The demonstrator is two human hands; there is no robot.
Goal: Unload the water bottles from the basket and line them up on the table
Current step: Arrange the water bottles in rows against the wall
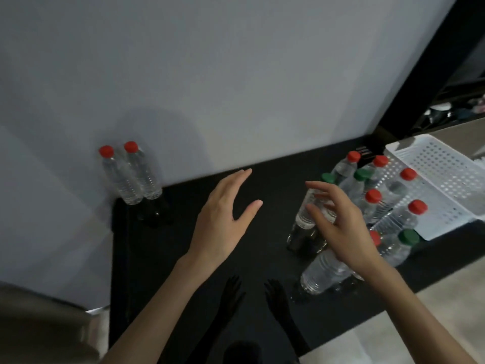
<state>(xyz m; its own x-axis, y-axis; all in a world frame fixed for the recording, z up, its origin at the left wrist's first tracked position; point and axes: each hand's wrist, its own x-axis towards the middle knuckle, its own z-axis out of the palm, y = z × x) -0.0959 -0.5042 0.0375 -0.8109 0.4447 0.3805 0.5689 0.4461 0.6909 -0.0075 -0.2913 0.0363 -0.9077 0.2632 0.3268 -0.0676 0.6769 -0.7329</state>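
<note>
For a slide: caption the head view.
Open left hand, right hand at a bottle beside the white basket; two red-capped bottles stand apart.

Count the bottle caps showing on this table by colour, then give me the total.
Red caps: 8
Green caps: 3
Total: 11 caps showing
The bottle at the right hand has its cap hidden, so it is not counted.
</note>
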